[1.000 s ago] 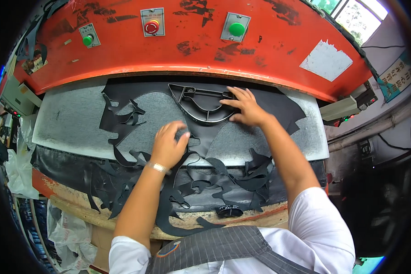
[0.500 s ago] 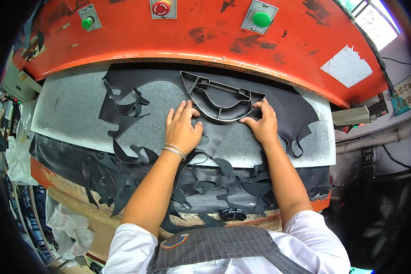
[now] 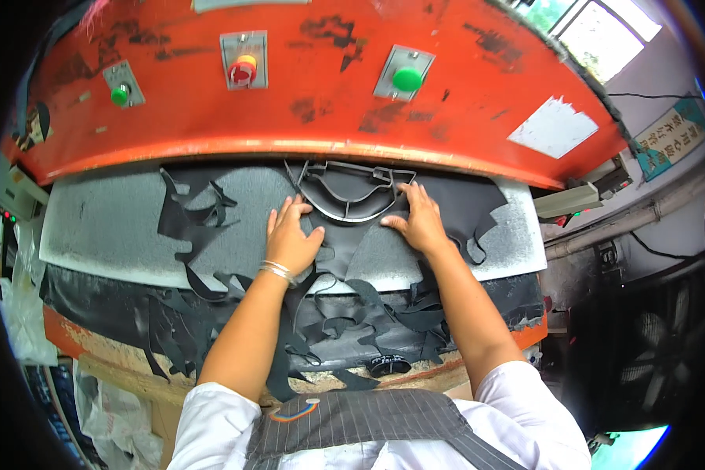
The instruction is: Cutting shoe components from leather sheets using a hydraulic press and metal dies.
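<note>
A curved metal cutting die [image 3: 345,215], shaped like a half-moon with inner bars, lies on a black leather sheet [image 3: 466,200] close under the press's red front. My left hand [image 3: 292,239] holds the die's left side, index fingertip against its outer wall and thumb standing away. At the opposite end my right hand [image 3: 424,223] holds it too: the fingers rest on the corner, with the thumb low beside the curved edge. The die sits between both hands. Its far edge is partly shaded by the press lip. Cut-out gaps in the leather expose the pale grey cutting board [image 3: 102,227].
Black leather scraps [image 3: 352,313] hang over the front ledge between my forearms. The red press beam [image 3: 290,117] crosses above the board, carrying a red stop button [image 3: 243,72] and two green buttons, one at right [image 3: 407,79]. Clear plastic bags [image 3: 27,305] hang at left.
The view has tilted up, so the press front fills more of the picture and everything sits lower and further left. Both hands stay at the die, which shows little movement on the leather.
</note>
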A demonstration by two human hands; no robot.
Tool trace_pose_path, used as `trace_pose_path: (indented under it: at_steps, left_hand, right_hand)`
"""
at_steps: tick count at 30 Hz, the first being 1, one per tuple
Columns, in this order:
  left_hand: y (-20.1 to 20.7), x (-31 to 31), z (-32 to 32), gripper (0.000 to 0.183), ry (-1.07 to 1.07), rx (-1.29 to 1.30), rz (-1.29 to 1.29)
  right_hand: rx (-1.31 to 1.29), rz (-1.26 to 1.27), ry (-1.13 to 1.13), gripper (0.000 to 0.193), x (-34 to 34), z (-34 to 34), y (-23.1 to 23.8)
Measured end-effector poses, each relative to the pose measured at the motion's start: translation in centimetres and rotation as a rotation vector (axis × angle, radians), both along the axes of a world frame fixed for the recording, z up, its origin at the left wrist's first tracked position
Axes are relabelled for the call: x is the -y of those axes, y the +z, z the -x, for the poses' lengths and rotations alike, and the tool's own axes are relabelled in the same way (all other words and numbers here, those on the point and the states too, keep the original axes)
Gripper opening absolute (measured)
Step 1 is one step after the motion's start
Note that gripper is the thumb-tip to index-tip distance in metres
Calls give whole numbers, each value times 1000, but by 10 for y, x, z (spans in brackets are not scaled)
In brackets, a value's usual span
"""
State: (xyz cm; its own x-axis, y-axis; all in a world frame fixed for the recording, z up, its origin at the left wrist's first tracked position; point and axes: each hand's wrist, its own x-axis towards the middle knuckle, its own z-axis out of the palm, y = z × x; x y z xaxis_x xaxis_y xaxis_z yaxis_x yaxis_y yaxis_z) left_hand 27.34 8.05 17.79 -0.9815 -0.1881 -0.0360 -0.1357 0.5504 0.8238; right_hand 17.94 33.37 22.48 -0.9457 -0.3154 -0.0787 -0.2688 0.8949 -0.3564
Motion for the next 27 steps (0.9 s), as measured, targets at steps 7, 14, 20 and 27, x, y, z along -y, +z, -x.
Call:
trace_pose_path:
  at_steps: [7, 14, 20, 27]
  left_hand:
    - [72, 187, 26, 20, 446, -323, -280]
    - [134, 282, 50, 23, 602, -731, 173]
    - [194, 253, 31, 37, 361, -116, 194]
    - [196, 56, -128, 14, -287, 174, -138]
  right_hand:
    - [-47, 572, -155, 76, 36, 12, 103]
    - [-168, 620, -238, 44, 93, 67, 139]
    - [-8, 628, -246, 37, 82, 34, 153]
    - [830, 103, -48, 48, -30, -131, 186]
